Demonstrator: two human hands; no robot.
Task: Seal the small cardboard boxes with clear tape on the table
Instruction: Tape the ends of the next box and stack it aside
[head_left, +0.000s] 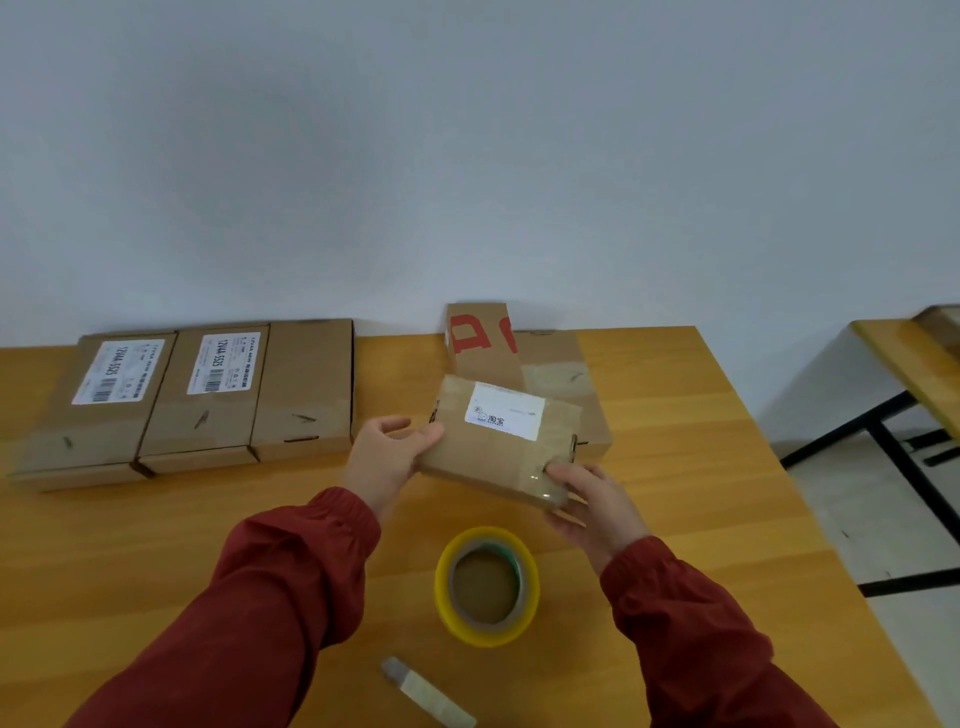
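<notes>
Sleeved left hand and right hand grip box.

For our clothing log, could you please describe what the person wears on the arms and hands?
The left sleeve and right sleeve are long, dark red, with gathered elastic cuffs. The left hand and right hand are bare: no gloves or watch show.

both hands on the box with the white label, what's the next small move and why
Probably rub the clear tape flat at the right end of the box: the right hand pinches there over the glossy strip, the left hand steadies the other end, and the tape roll lies on the table.
</notes>
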